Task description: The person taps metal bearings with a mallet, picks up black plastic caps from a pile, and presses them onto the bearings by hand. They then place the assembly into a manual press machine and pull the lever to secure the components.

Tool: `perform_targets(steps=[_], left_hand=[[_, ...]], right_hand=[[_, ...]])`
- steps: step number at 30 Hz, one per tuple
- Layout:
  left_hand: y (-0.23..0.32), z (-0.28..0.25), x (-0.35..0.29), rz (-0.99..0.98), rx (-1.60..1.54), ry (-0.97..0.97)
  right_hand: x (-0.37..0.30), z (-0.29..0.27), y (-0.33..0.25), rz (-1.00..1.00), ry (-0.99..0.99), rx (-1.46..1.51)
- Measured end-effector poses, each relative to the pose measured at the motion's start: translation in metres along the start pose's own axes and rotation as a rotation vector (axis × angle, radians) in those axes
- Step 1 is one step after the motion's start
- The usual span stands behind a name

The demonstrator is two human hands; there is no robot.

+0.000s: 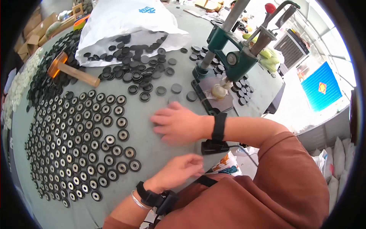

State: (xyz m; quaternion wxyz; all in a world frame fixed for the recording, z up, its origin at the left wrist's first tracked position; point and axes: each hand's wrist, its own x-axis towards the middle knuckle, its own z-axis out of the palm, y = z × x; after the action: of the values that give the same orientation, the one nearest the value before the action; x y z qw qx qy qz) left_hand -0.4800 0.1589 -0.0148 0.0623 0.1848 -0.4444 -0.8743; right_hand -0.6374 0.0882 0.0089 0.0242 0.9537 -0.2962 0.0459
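Brown-sleeved arms reach over the table (160, 152): left hand (179, 170) loosely curled, apparently empty, right hand (179, 123) flat and empty beside many rows of assembled wheels (82, 137), loose black discs (141, 66) still piled.

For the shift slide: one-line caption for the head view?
Right hand flat on the grey table, left hand near its edge, beside rows of black rollers and a green hand press.

A grey-green bench (160, 152) fills the view under bright daylight. Cardboard boxes (32, 28) stand beyond its far left edge. At right lies a pale floor (293, 110) with a blue panel (319, 89), and what may be white sacks (337, 160).
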Motion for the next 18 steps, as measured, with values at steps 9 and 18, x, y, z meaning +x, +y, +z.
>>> perform_targets(steps=[9,18], left_hand=[[0.007,-0.002,0.003,-0.057,-0.067,-0.008],[0.01,-0.001,-0.001,-0.049,-0.115,0.033]], right_hand=[[0.02,-0.011,0.063,0.457,0.321,0.109],[0.064,0.004,0.122,0.722,0.384,0.136]])
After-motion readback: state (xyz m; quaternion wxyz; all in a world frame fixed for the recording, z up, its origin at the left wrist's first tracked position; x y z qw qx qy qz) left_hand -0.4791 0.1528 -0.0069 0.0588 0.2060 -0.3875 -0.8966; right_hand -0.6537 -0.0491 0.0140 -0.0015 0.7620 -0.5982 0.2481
